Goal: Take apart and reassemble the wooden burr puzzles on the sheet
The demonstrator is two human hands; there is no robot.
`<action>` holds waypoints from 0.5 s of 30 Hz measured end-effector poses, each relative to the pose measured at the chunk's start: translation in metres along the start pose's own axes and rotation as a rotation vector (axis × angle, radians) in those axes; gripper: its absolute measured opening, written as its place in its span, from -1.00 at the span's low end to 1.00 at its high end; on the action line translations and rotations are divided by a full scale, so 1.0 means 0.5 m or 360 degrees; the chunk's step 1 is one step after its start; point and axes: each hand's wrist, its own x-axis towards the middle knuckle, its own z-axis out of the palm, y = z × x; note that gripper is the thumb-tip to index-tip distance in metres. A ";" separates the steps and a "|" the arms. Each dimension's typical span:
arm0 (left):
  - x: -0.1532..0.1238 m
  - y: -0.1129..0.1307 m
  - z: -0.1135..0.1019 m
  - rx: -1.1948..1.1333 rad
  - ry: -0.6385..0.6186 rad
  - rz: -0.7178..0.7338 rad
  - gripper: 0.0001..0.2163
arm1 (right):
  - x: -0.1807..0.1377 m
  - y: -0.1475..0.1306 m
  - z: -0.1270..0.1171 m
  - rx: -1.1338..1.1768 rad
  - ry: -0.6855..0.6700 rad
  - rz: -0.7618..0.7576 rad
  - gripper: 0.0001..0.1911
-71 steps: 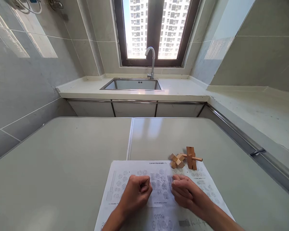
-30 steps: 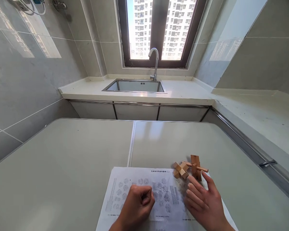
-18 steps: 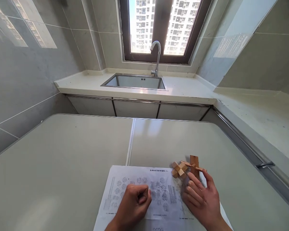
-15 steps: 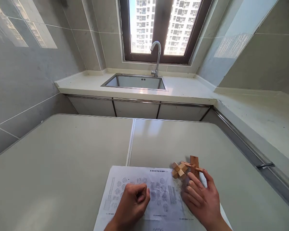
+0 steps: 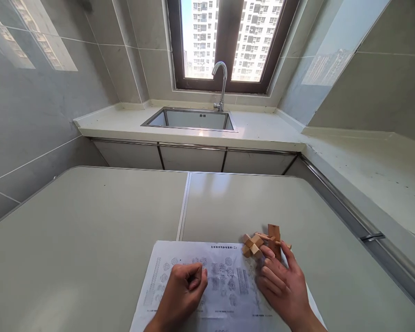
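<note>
On a printed sheet point(image 5: 148, 295) with small puzzle diagrams, my left hand point(image 5: 185, 290) rests in a loose fist, and nothing shows in its hollow. To its right, my right hand point(image 5: 280, 281) has its lower fingers curled. Its two upper fingers reach to a thin wooden puzzle stick point(image 5: 287, 246) and pinch it near its right end. The stick lies across a flat upright-pointing wooden piece point(image 5: 274, 230). Just left of these fingers sits an assembled cross-shaped wooden burr puzzle point(image 5: 252, 245) at the sheet's upper right corner. My fingers partly hide the pieces.
A pale table point(image 5: 90, 221) with a seam down its middle carries the sheet. Beyond it stand a counter point(image 5: 263, 124) with a sink point(image 5: 193, 121) and a tap point(image 5: 223, 85) under a window. Another counter point(image 5: 373, 170) runs along the right side.
The whole view has shifted slightly left, with hands and pieces moving along in it. My right fingers have shifted a little along the wooden stick. My left fist keeps its shape.
</note>
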 end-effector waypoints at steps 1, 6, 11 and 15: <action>0.000 0.000 0.000 0.0003 0.0004 0.0000 -0.60 | 0.001 0.000 0.000 -0.0002 -0.0009 0.0002 -0.54; 0.001 0.003 -0.001 0.0013 0.0016 0.0003 -0.59 | 0.007 -0.003 -0.006 -0.0067 -0.0086 0.0027 -0.62; 0.000 0.000 -0.001 0.0022 0.0007 0.0004 -0.59 | 0.011 -0.004 0.004 -0.0103 -0.0073 -0.0010 -0.67; 0.002 -0.009 0.001 0.0021 0.0018 0.0024 -0.59 | 0.008 -0.001 0.024 -0.0406 0.0072 -0.0107 -0.70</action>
